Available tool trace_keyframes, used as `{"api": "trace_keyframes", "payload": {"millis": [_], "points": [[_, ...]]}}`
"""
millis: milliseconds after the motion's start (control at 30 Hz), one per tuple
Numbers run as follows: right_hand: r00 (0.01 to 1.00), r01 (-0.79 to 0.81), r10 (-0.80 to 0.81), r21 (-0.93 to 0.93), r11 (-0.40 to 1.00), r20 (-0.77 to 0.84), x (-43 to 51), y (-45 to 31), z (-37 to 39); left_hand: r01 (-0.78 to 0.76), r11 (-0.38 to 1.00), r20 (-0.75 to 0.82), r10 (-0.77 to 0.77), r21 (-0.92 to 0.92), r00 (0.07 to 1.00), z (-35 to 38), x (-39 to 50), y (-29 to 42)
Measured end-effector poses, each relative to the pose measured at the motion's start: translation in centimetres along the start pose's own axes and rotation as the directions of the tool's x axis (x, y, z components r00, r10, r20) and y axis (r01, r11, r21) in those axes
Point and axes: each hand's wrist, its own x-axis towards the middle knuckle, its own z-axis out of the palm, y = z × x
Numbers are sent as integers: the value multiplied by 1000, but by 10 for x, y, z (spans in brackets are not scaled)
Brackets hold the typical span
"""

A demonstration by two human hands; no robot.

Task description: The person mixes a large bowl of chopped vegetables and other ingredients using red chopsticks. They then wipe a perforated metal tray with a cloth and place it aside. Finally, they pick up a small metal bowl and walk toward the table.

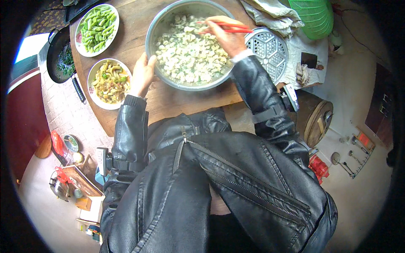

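Note:
A large metal basin (151,60) sits on the wooden table, filled with pale, lumpy food pieces (193,53) mixed with green bits; faint steam hangs over it. My right hand (228,38) grips red chopsticks (235,27), their tips at the food inside the basin. My left hand (143,74) rests against the basin's left outer rim, thumb up along the edge; whether its hidden fingers grip the rim, I cannot tell. Left of the basin are a bowl of cut green beans (97,29) and a bowl of cooked vegetables in sauce (111,82).
A perforated metal steamer plate (268,52) lies right of the basin, near a crumpled cloth (273,15) and a green mesh cover (313,15). A black wok (54,68) with greens stands beyond the table's left edge. A round wooden barrel (313,118) is at the lower right.

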Motion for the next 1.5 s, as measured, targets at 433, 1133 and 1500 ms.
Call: {"api": "trace_keyframes", "payload": {"millis": [433,1133,1500], "points": [[890,-407,440,225,885,-119,-82,28,-79,58,997,8,-57,-50,998,4,-10,15],[882,-241,434,617,749,-182,-85,-13,-19,-163,987,-39,163,9,986,2,3,-4],[843,527,-440,-310,791,310,-79,0,55,15,999,48,-13,-29,999,1,-4,6]]}}
